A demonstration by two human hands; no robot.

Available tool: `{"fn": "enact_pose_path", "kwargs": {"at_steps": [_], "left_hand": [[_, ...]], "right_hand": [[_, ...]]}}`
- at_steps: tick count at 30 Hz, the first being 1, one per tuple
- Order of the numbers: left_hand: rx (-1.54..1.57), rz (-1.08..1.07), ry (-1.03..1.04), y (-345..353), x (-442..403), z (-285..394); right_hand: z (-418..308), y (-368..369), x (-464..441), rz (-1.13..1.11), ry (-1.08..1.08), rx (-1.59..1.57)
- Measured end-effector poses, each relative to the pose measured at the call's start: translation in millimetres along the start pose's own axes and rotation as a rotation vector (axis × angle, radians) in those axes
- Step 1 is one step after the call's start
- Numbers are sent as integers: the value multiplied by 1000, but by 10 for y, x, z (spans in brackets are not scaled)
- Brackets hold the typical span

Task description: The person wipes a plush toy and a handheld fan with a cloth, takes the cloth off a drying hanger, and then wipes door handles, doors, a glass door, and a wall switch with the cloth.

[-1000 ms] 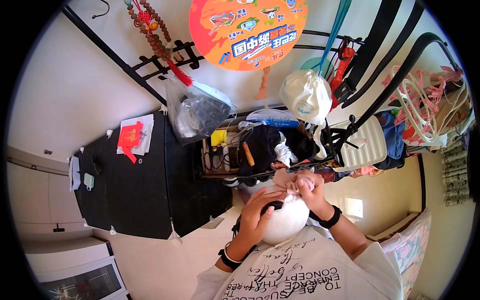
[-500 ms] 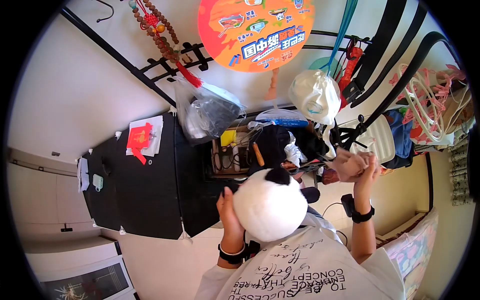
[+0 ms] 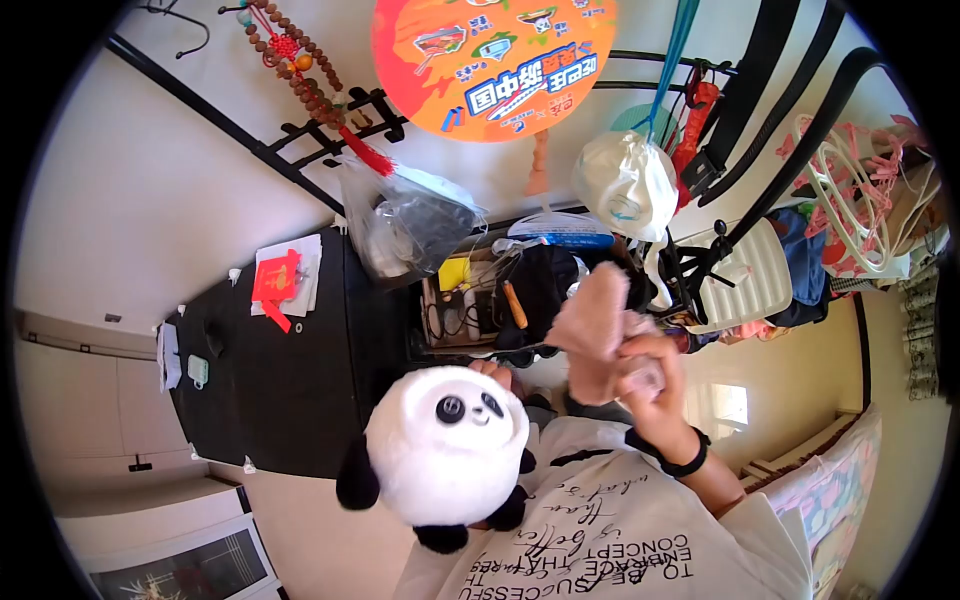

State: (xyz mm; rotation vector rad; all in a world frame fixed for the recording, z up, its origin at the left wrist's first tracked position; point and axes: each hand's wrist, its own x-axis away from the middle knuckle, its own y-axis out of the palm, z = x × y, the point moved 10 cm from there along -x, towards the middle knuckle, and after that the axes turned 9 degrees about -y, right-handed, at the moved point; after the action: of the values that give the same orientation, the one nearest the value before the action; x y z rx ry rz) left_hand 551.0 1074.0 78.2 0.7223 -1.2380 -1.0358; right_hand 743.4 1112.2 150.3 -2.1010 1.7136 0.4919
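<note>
A round white and black plush panda [image 3: 445, 445] is tilted, its face turned up and to the right. Behind its upper edge a few fingertips of my left hand [image 3: 497, 373] show; the rest of that hand is hidden by the toy. My right hand [image 3: 650, 375], to the right of the panda, is closed around a bunched pink cloth [image 3: 597, 325]. A flap of the cloth stands up above the fingers. Cloth and panda are apart.
A black table [image 3: 290, 390] at the left bears red and white papers. Behind my hands stands an open box [image 3: 450, 345] of tools and dark cloth. Bags and an orange round fan [image 3: 495, 65] hang above; a white crate [image 3: 745, 285] is at the right.
The panda has turned from its back to its face and moved left and down. My right hand has brought the cloth back left from farther right. My left hand is now mostly behind the toy.
</note>
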Motion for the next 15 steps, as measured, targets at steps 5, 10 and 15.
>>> {"fn": "enact_pose_path", "kwargs": {"at_steps": [5, 10, 15], "left_hand": [[118, -24, -203, 113, 67, -308], [396, 50, -401, 244, 224, -427], [1139, 327, -544, 431, 396, -558]], "right_hand": [[-337, 763, 4, -498, -211, -190], [-334, 736, 6, -485, -220, -243], [-307, 588, -89, -335, -150, -235]]}}
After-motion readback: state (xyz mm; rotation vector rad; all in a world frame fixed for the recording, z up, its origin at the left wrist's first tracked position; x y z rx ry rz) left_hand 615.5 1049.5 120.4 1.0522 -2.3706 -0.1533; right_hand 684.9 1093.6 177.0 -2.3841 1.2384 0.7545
